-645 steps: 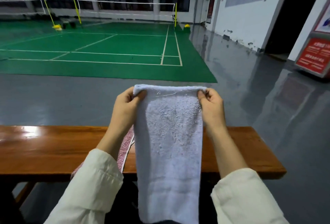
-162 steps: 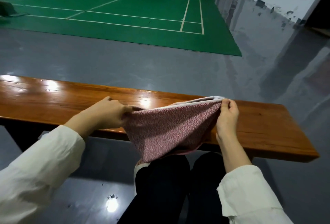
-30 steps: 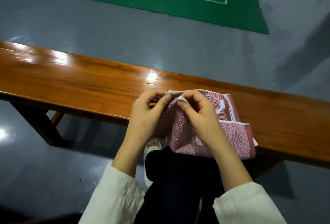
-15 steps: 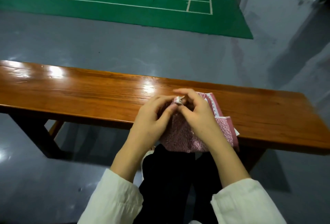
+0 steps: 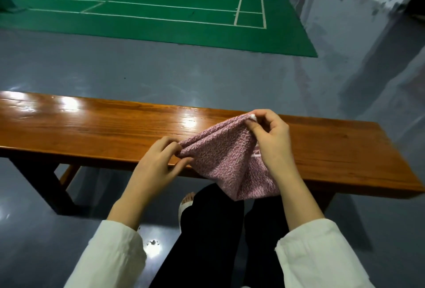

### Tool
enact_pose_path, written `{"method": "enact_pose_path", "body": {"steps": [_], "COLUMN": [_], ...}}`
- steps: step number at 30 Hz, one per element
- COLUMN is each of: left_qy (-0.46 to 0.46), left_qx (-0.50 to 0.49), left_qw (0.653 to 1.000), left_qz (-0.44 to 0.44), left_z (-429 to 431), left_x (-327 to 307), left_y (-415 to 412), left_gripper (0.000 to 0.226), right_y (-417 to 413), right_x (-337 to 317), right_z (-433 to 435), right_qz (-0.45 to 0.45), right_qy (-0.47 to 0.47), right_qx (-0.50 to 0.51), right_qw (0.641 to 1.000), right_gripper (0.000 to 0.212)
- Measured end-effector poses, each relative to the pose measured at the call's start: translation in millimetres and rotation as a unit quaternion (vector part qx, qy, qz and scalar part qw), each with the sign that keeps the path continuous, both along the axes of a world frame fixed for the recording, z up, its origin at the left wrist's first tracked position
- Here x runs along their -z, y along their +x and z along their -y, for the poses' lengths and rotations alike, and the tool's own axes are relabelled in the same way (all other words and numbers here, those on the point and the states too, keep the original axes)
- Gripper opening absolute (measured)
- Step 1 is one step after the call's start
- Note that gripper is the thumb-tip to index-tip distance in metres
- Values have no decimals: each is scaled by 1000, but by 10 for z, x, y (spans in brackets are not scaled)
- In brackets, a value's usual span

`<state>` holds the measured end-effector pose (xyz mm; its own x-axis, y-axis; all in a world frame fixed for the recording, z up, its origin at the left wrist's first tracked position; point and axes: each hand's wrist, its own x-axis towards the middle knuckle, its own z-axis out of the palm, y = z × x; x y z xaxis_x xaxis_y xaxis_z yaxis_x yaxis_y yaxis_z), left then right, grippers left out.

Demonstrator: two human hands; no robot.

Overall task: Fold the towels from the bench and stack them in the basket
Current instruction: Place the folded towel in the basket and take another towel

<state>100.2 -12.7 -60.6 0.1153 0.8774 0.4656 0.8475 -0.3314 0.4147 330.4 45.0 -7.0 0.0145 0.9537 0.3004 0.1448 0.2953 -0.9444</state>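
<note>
A pink patterned towel [image 5: 227, 161], partly folded, hangs between my two hands over the front edge of the wooden bench [image 5: 96, 131]. My right hand [image 5: 270, 137] pinches its upper corner, lifted above the bench top. Lower and to the left, my left hand [image 5: 158, 163] pinches the towel's other corner near the bench's front edge. The towel's lower part droops over my dark trousers [image 5: 216, 230]. No basket is in view.
The long bench runs from the left edge to the right, with a dark leg [image 5: 43, 182] at the left. A shiny grey floor [image 5: 184, 74] lies beyond it, then a green court [image 5: 161, 5]. My foot in a white sandal [image 5: 186, 202] shows below the bench.
Half a second ago both hands were together at one corner of the towel lying on the bench. They have since moved apart, lifting and stretching the towel between them.
</note>
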Motion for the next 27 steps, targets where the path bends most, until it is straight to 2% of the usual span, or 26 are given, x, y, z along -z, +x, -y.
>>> {"method": "enact_pose_path", "body": {"steps": [4, 7, 11, 13, 15, 18, 19, 23, 27], "left_qy": [-14, 18, 32, 55, 45, 19, 34, 100, 28], "left_qx": [14, -10, -7, 0, 33, 84, 91, 97, 65], "left_qw": [998, 998, 987, 986, 971, 913, 907, 927, 937], "left_qz": [55, 66, 154, 160, 234, 398, 410, 349, 341], "left_z": [-96, -278, -455, -506, -492, -418, -386, -348, -448], "left_x": [-294, -644, -1243, -1446, -1545, -1671, -1738, -1978, -1922], "left_y": [21, 94, 266, 346, 463, 665, 711, 765, 714], "left_gripper": [37, 32, 36, 26, 8, 8, 12, 10, 8], "right_y": [22, 90, 248, 309, 338, 335, 333, 366, 389], "right_x": [-106, -293, -637, -777, -887, -1056, -1120, -1342, -1270], "right_z": [-52, -97, -140, -155, -151, -90, -64, -46, -211], "right_qz": [4, 1, -20, -24, -48, -69, -69, -92, -58], "right_qy": [11, 42, 97, 118, 111, 106, 117, 154, 109], "right_qx": [23, 60, 102, 125, 132, 126, 136, 164, 150], "right_qw": [1000, 997, 990, 985, 984, 984, 981, 970, 981], "right_gripper": [19, 13, 7, 6, 10, 15, 14, 16, 8]}}
